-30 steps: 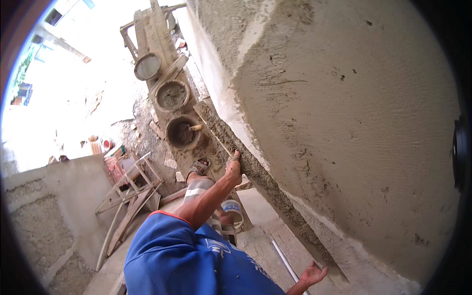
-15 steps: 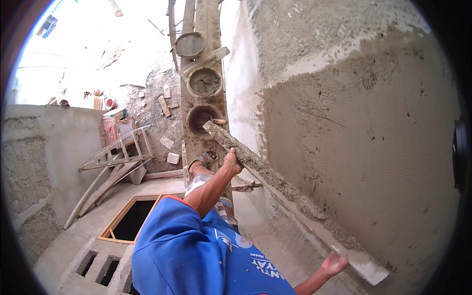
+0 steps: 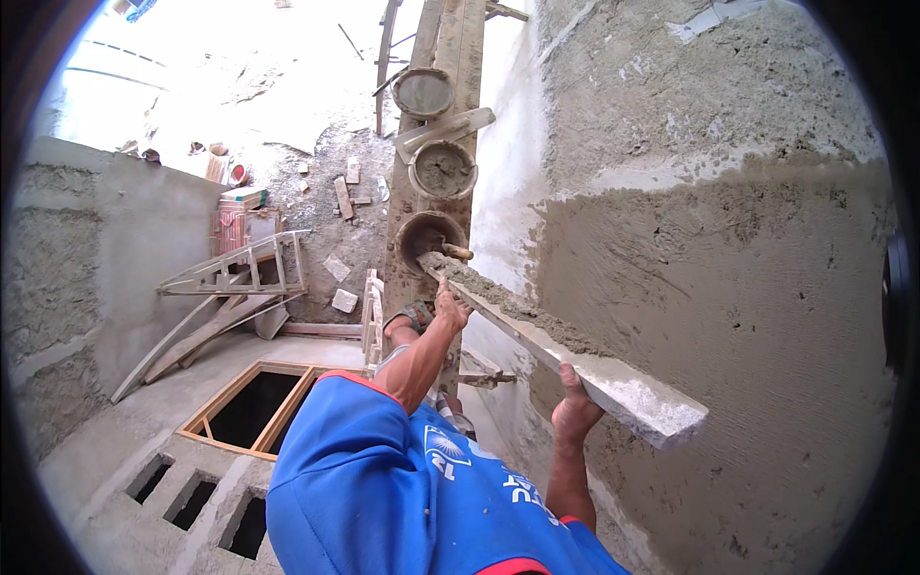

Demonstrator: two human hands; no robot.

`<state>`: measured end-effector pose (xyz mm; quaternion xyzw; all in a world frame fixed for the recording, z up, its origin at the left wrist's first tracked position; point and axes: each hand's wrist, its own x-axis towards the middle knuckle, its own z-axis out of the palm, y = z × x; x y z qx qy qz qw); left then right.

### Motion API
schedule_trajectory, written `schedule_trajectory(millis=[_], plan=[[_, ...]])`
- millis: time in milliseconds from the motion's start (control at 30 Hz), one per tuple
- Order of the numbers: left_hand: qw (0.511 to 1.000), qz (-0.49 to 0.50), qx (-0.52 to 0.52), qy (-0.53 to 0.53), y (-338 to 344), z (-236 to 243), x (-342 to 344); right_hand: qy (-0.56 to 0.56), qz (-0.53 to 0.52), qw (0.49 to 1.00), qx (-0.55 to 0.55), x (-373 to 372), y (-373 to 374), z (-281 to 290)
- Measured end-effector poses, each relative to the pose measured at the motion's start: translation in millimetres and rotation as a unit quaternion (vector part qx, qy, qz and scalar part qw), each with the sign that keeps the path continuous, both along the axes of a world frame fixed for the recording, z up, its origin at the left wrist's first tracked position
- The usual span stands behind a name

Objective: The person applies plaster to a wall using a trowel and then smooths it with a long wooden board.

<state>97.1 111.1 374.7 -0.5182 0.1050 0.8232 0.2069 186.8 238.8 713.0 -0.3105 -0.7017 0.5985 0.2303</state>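
I hold a long straight bar, coated along its upper part with wet grey mortar, diagonally beside the plastered wall. My left hand grips it toward the far end, and my right hand has hold of it near the close end. The bar's far end reaches the mouth of a bucket, where a tool with a light handle rests. Farther along the plank scaffold are a second bucket of mortar and a round container of grey liquid, with a board between.
Down on the left are a framed opening and concrete slots. Wooden frames and boards lean by a low wall. Rubble and broken blocks lie below the scaffold. A bright yard stretches beyond.
The bar's far end has come from near the wall to the bucket's mouth. My right hand and the bar's near end have risen forward. The view has turned.
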Motion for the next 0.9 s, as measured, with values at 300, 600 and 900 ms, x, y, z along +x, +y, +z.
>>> schedule_trajectory(millis=[300,600,900], plan=[[0.751,-0.172,-0.473,0.427,-46.3,287.8,24.6,-0.034,0.132,0.986,0.094,-20.3,-29.8,14.6],[0.237,-0.133,-0.735,0.621,-24.0,482.0,34.3,0.041,0.29,0.954,0.061,-34.1,-80.9,40.3],[0.301,-0.105,-0.704,0.635,-70.2,451.8,21.2,0.002,0.274,0.961,0.032,-11.1,-41.3,-95.2]])
